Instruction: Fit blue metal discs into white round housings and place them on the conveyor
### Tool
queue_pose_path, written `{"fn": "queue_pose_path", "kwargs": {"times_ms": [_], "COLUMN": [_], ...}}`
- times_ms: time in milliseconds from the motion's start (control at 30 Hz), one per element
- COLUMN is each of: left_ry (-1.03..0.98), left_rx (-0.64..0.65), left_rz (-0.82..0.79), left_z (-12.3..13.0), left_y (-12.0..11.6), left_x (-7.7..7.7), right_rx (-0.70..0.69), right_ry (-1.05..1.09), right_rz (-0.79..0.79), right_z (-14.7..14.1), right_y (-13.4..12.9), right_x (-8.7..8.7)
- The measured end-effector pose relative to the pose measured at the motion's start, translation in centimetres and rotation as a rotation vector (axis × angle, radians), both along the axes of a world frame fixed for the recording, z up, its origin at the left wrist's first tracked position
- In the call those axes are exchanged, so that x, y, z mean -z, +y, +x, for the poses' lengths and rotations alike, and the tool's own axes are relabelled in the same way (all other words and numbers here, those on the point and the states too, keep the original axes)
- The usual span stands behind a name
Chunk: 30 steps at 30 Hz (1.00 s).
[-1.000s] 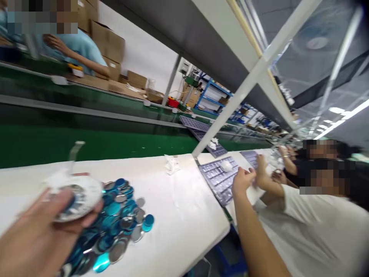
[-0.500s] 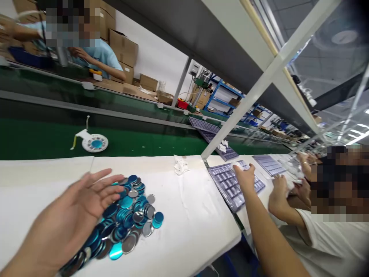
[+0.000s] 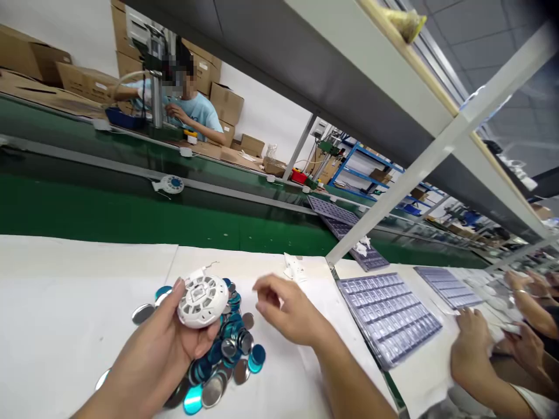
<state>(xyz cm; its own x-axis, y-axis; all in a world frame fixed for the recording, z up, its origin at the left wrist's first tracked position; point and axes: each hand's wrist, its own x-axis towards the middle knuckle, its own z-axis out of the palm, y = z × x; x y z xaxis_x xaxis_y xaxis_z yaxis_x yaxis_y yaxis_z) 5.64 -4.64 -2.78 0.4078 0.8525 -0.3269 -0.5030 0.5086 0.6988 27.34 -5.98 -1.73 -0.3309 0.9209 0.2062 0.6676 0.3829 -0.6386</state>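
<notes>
My left hand [image 3: 152,355] holds a round white ribbed plastic housing [image 3: 202,301] in its palm, with the fingers curled around its edge, just over a loose pile of teal and silver metal discs [image 3: 231,349]. My right hand [image 3: 283,305] hangs open above the white-covered bench [image 3: 78,262], to the right of the pile. It holds nothing I can see. Small white plastic pieces [image 3: 293,267] lie just beyond its fingertips.
To the right, a co-worker's hands [image 3: 471,349] work beside dark trays of small parts [image 3: 388,317]. Behind the bench runs a green conveyor belt [image 3: 131,221] carrying a white round part [image 3: 171,184]. A white shelf post [image 3: 419,169] rises over the bench.
My left hand has closed around a white housing, and the earlier one has travelled left along the belt. My right hand has moved left from the tray to near the pile.
</notes>
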Motion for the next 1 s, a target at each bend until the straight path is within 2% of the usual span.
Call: {"fn": "queue_pose_path", "kwargs": {"times_ms": [67, 167, 400, 500, 567, 633, 733, 767, 833, 1000], "left_ry": [-0.027, 0.011, 0.141, 0.224, 0.271, 0.303, 0.379, 0.418, 0.504, 0.609], "left_rx": [0.007, 0.015, -0.02, -0.025, -0.025, -0.026, -0.038, -0.056, -0.097, -0.151], "left_rz": [-0.034, -0.012, 0.068, 0.105, 0.123, 0.159, 0.238, 0.252, 0.261, 0.274], "left_z": [-0.1, 0.2, 0.7, 0.6, 0.6, 0.7, 0.8, 0.9, 1.1, 1.4], "left_y": [0.0, -0.3, -1.1, -1.4, -1.6, -1.8, -2.1, -2.2, -2.5, -3.2], "left_x": [-0.3, -0.6, -0.9, -1.2, -1.4, -1.4, -1.4, -1.3, -1.2, -0.9], "right_rx": [-0.075, -0.125, -0.051, 0.021, 0.064, 0.096, 0.127, 0.122, 0.092, 0.083], "right_ry": [-0.117, -0.239, -0.262, -0.176, -0.093, 0.143, 0.643, 0.735, 0.729, 0.492], "right_rz": [-0.067, -0.124, -0.14, -0.121, -0.104, -0.137, -0.27, -0.301, -0.28, -0.022], "right_z": [1.2, 1.3, -0.2, 0.2, 0.5, 0.2, -1.2, -1.8, -2.9, -3.9], "right_y": [0.3, 0.0, 0.3, 0.5, -0.1, -1.4, -3.9, -4.6, -5.5, -5.2], "right_x": [0.4, 1.1, 2.4, 2.4, 1.8, 0.8, -0.4, -0.6, -0.6, 0.0]}}
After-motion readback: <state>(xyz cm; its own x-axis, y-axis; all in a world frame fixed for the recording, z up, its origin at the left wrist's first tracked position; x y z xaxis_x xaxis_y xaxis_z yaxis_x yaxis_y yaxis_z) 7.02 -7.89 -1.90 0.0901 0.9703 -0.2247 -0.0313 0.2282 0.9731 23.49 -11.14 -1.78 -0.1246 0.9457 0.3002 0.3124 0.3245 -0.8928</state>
